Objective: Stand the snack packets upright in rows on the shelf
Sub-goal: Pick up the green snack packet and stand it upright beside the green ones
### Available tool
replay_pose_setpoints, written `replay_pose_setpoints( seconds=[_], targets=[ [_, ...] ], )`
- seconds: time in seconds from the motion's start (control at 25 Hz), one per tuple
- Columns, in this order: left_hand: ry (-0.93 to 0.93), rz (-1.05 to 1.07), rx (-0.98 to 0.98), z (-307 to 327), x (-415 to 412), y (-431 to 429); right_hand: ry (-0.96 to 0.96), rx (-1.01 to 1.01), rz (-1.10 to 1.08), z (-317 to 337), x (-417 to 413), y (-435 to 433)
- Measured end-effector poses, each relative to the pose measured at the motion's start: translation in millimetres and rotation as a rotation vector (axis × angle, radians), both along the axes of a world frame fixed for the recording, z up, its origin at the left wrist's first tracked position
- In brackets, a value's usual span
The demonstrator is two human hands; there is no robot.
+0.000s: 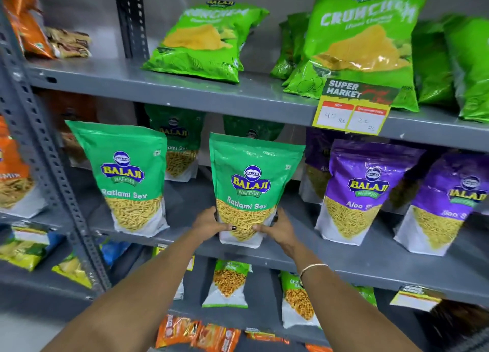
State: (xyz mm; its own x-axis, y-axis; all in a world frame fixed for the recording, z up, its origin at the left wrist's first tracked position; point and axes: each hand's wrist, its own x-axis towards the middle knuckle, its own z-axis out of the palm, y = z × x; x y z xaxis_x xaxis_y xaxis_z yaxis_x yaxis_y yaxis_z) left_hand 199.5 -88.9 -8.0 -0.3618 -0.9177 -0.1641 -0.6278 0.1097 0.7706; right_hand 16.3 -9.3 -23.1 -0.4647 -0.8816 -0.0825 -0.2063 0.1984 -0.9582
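A green Ratlami Sev packet (251,182) stands upright at the front of the grey middle shelf (370,256). My left hand (209,222) grips its lower left side and my right hand (277,226) grips its lower right side. A second green Ratlami Sev packet (127,174) stands upright to the left, apart from it. Two more green packets (177,145) stand behind, partly hidden. To the right, two purple Aloo Sev packets (357,190) (444,206) stand upright at the front.
The top shelf (185,87) carries light green Crunchem bags (362,42) leaning back and a yellow price tag (354,111) on its edge. A perforated grey upright (50,166) borders the left. Smaller packets (227,283) stand on the lower shelf.
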Motion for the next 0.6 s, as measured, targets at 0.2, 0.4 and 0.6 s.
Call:
replay_pose_setpoints(
  seconds=[0.2,0.4,0.6],
  targets=[
    [-0.049,-0.014,-0.014,4,10,10,-0.034,-0.001,-0.007,5,12,14],
    [-0.014,-0.033,-0.010,4,12,9,-0.027,0.034,-0.001,7,18,17],
    [-0.029,-0.074,-0.016,4,16,4,-0.018,0.062,0.006,9,20,17]
  ],
)
